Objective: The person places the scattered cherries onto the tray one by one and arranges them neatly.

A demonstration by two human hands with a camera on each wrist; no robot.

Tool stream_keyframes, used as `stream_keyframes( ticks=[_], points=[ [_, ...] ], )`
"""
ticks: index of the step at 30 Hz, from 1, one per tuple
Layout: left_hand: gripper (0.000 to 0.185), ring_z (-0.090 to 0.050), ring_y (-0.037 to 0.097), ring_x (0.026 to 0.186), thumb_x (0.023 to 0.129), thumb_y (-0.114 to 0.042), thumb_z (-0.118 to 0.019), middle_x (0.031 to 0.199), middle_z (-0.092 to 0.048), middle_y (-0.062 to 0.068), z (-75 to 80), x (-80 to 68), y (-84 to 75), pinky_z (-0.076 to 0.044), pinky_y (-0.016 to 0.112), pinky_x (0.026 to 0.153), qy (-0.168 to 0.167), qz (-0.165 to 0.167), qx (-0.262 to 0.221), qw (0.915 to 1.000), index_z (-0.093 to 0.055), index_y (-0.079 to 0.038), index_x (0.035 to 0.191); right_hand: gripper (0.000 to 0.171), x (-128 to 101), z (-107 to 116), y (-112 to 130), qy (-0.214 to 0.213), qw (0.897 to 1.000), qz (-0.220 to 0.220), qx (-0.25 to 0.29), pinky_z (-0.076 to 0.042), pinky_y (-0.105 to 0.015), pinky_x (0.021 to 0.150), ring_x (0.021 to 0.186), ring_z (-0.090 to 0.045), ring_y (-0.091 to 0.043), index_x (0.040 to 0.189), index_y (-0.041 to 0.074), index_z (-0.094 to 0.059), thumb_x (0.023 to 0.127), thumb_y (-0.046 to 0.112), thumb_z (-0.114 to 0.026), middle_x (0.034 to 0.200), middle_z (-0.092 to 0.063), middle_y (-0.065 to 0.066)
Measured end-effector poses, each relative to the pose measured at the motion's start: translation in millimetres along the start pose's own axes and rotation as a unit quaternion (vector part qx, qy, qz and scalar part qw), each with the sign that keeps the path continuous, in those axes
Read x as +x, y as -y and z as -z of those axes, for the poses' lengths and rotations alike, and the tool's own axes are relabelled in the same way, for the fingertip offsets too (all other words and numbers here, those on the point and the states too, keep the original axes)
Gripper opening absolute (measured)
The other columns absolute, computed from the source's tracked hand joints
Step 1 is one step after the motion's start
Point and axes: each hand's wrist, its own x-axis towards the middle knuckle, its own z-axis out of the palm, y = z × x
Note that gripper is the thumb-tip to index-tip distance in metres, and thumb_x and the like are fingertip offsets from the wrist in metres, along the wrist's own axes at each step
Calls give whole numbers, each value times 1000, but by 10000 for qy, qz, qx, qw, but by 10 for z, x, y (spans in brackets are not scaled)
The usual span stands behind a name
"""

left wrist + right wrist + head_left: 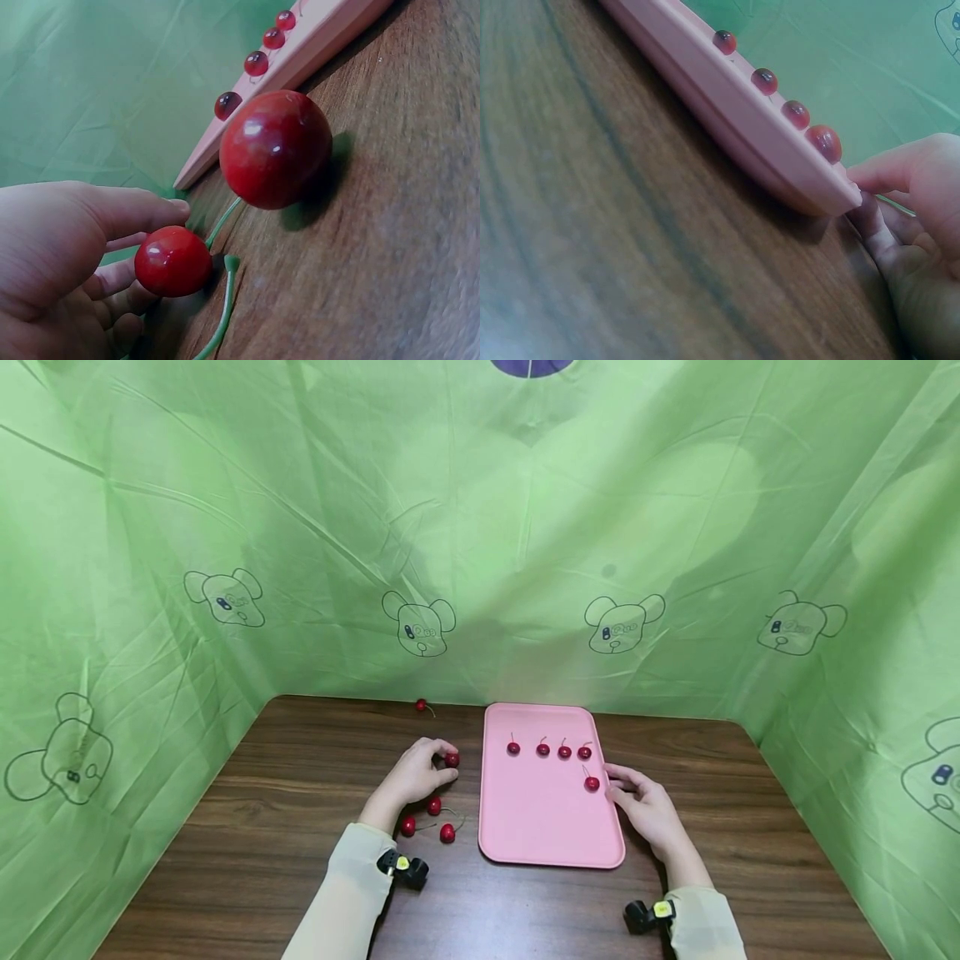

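My left hand [415, 775] holds a red cherry [452, 760] between thumb and fingers, left of the pink tray [547, 827]. In the left wrist view, a stemmed cherry [174, 261] overlaps the fingers, and a larger-looking cherry [276, 150] is closer to the camera. My right hand [652, 812] grips the tray's right rim, fingertips right at the edge in the right wrist view. Several cherries [543, 749] form a row across the tray's upper part. One more cherry [592, 783] lies below the row's right end, close to the right fingertips.
Three loose cherries, among them a lower one [447, 833], lie on the brown wooden table [247, 827] near the left wrist. Another cherry [422, 705] is at the table's back edge. A green cloth [510, 568] with bear-face drawings surrounds the back and sides.
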Motion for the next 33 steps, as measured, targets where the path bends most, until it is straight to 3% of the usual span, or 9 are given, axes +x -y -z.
stream_keyframes(
  ticks=[5, 16, 33],
  points=[
    [24, -62, 24, 104, 93, -12, -84, 113, -65, 7, -6, 4, 9, -51, 43, 93, -7, -15, 21, 10000, -78, -12, 116, 44, 13, 5, -33, -50, 9999, -5, 152, -53, -18, 88, 121, -67, -28, 150, 0, -63, 107, 8, -69, 136, -71, -23],
    [19, -59, 16, 89, 91, -11, -86, 102, -66, -1, -3, 14, 33, -51, 38, 84, -20, -5, -20, 10000, -79, -16, 107, 43, -5, -5, -11, -51, 9999, 41, 115, -54, -18, 88, 119, -67, -25, 148, 2, -65, 106, 10, -71, 134, -71, -21],
    [20, -61, 14, 77, 92, -12, -85, 98, -72, -3, 79, 24, 40, -51, 36, 77, -1, 131, -435, 9990, -79, -17, 110, 42, 16, -8, -33, -33, 10000, -32, 72, -52, -17, 89, 124, -65, -32, 149, -4, -62, 108, 4, -66, 136, -69, -26]
  ],
)
